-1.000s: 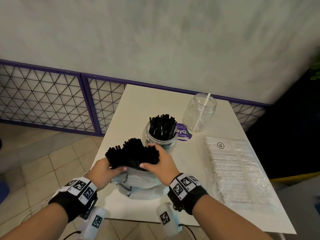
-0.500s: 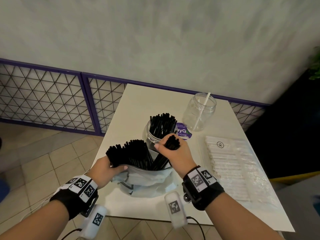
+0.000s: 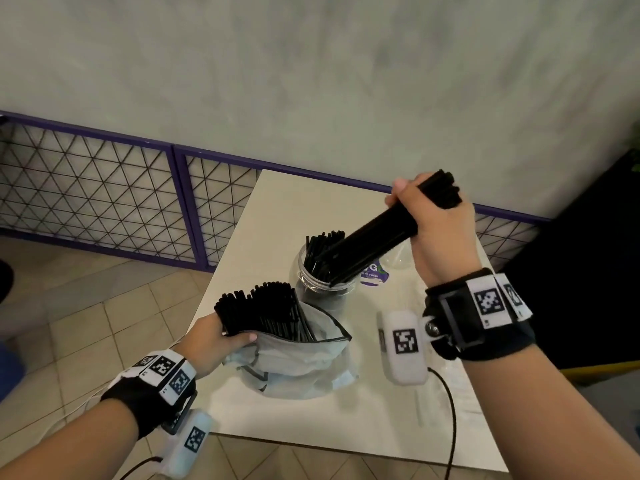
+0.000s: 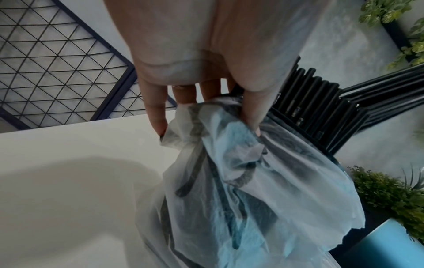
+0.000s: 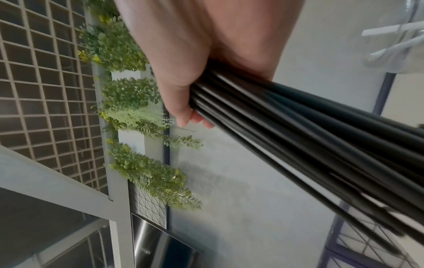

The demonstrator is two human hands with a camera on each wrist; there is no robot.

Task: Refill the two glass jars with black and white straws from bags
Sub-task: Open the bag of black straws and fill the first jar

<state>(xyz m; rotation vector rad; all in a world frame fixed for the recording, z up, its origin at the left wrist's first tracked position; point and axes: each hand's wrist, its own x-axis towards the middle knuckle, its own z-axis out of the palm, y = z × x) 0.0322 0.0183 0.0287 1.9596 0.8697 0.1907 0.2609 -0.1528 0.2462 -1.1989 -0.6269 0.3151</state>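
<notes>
My right hand [image 3: 434,216] [image 5: 195,101] grips a bundle of black straws [image 3: 374,237] [image 5: 321,145], raised and slanted, its lower ends dipping into the mouth of a glass jar [image 3: 313,289] that holds other black straws. My left hand [image 3: 216,341] [image 4: 206,101] grips the rim of a translucent plastic bag [image 3: 294,362] [image 4: 229,181] standing near the table's front edge. More black straws [image 3: 263,306] [image 4: 316,108] stick up out of the bag. The second glass jar [image 3: 398,258] is mostly hidden behind my right hand.
The white table [image 3: 287,216] stands against a purple-framed wire fence [image 3: 104,195] and a grey wall. A purple round sticker [image 3: 374,273] lies by the jar. A flat clear packet [image 3: 464,386] shows faintly under my right forearm. Tiled floor lies to the left.
My right hand pulled a bundle of black straws out of the bag, lifted it up and right, and tilted its lower ends into the jar. The left hand stayed on the bag.
</notes>
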